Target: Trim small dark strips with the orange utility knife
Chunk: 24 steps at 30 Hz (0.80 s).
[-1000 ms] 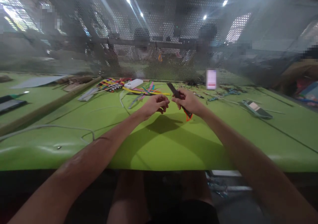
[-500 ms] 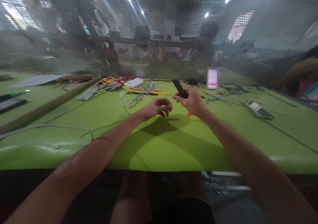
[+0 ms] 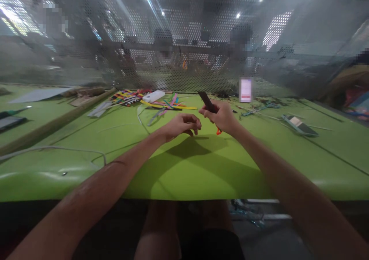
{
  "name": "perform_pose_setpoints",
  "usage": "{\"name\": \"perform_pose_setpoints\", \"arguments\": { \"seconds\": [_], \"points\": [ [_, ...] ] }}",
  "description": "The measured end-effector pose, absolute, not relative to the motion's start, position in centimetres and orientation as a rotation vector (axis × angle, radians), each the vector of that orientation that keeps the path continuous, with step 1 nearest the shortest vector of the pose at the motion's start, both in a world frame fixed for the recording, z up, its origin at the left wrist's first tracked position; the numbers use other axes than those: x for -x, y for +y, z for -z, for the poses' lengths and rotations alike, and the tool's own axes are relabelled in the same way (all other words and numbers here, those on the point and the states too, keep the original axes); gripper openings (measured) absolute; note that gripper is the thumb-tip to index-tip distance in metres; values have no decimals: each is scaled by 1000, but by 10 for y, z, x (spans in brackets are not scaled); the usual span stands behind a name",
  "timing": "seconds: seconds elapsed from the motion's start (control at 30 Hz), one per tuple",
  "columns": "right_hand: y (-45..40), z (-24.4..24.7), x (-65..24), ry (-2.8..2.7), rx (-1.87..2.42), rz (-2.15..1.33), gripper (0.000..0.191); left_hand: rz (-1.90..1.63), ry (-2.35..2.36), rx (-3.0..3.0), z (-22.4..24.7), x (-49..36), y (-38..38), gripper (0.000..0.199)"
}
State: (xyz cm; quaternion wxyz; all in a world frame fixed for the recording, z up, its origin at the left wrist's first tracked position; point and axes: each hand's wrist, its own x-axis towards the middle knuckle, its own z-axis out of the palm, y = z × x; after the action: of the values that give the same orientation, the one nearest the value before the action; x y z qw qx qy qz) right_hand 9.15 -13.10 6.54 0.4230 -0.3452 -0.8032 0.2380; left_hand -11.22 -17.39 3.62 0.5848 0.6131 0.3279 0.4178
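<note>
My right hand is closed around a dark, flat strip-like piece, which sticks up and to the left past the fingers. Below that palm shows a small orange loop; whether it is part of what I hold, I cannot tell. Just left of it, my left hand hovers with bent fingers drawn in towards the thumb. Anything between those fingertips is too small or hidden to make out. Both hands are above the green tabletop, casting a shadow on it.
Colourful flat strips lie behind my left hand beside a white device and a woven multicoloured piece. A phone lies at right; a lit screen stands behind. A long pole and pale cable are left.
My left hand has shifted slightly right, closer to my right hand. The orange loop shows a little more under my right hand. The view has turned slightly.
</note>
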Motion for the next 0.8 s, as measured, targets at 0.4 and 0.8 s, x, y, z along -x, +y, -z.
{"name": "perform_pose_setpoints", "arguments": {
  "seconds": [0.4, 0.8],
  "points": [
    [-129, -59, -100, -2333, 830, 104, 48, -1061, 660, -1293, -37, 119, -168, 35],
    [-133, -58, -91, -2555, 1011, 269, 31, -1013, 725, -1415, -41, 113, -175, 37]
  ]
}}
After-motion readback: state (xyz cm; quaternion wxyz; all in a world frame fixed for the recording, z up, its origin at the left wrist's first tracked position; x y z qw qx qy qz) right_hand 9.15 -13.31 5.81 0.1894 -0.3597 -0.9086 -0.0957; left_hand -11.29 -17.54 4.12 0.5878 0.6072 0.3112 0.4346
